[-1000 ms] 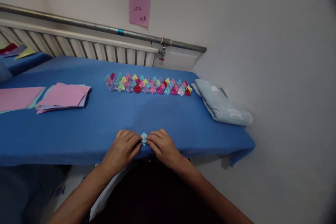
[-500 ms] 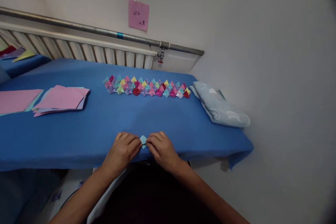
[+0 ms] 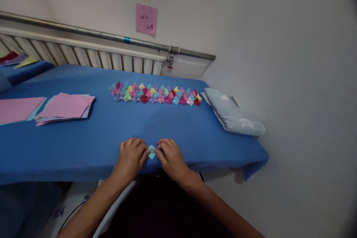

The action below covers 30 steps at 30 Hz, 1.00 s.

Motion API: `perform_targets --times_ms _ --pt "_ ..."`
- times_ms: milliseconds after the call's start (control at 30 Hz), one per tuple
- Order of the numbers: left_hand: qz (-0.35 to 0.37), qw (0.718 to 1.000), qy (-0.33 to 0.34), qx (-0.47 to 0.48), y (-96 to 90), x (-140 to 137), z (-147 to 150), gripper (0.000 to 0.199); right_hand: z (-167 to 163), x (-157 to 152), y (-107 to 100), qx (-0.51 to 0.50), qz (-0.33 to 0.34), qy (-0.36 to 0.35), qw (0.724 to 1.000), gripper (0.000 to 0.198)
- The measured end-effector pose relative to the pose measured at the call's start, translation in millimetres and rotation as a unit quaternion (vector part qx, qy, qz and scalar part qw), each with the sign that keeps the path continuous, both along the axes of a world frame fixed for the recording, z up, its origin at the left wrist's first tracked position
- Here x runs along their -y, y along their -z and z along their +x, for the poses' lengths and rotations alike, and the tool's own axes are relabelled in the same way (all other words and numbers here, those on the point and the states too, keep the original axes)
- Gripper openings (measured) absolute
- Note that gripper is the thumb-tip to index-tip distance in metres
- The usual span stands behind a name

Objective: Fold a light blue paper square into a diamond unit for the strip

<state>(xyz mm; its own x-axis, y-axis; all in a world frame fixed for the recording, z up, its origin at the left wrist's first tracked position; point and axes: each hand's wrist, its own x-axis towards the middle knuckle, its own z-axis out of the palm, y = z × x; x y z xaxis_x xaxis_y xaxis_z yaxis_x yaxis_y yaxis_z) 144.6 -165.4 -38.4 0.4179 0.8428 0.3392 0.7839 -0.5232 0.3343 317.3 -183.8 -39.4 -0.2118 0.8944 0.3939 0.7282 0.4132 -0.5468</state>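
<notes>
A small light blue folded paper [image 3: 151, 152] lies at the near edge of the blue-covered table [image 3: 111, 134]. My left hand [image 3: 132, 156] pinches its left corner between thumb and fingers. On the opposite corner, my right hand [image 3: 170, 156] is closed in a similar pinch. The paper has a diamond outline with a crease across its middle. Fingertips hide its two side corners. Beyond my hands, several rows of colourful folded paper pieces [image 3: 153, 98] stand close together.
Stacks of pink and pale paper sheets [image 3: 64, 106] lie at the left. A folded grey-blue blanket [image 3: 232, 113] rests at the right end against the wall. Behind the table run a radiator [image 3: 106, 58] and a metal pipe [image 3: 92, 34]. A pink note [image 3: 146, 18] hangs on the wall.
The gap across the middle of the light blue paper has narrowed to a crease and the piece looks flatter. Both hands remain at its sides. The camera view has shifted slightly.
</notes>
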Motion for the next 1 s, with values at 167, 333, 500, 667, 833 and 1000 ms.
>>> perform_targets --times_ms 167,333,500,667,833,1000 --pt "-0.087 0.994 -0.041 -0.049 -14.5 -3 8 0.020 -3 -2 -1 0.021 -0.010 0.011 1.000 0.012" --pt "-0.140 0.984 -0.071 -0.085 -22.1 -8 13 0.020 -4 -5 -3 0.045 -0.017 0.031 0.998 0.013" --pt "-0.113 0.989 -0.078 -0.064 -18.7 -11 14 0.022 -4 -7 -3 0.062 -0.018 0.029 0.997 0.013" --pt "-0.118 0.988 -0.080 -0.051 -18.4 -11 13 0.020 -4 -9 -5 0.035 -0.035 0.035 0.998 0.017" --pt "-0.148 0.984 -0.066 -0.072 -25.7 -18 4 0.024 -2 -15 -15 0.033 -0.093 0.032 0.995 0.023" --pt "-0.251 0.956 -0.030 -0.149 -42.9 -36 -2 0.023 1 -28 -28 0.044 -0.179 0.012 0.983 0.020"
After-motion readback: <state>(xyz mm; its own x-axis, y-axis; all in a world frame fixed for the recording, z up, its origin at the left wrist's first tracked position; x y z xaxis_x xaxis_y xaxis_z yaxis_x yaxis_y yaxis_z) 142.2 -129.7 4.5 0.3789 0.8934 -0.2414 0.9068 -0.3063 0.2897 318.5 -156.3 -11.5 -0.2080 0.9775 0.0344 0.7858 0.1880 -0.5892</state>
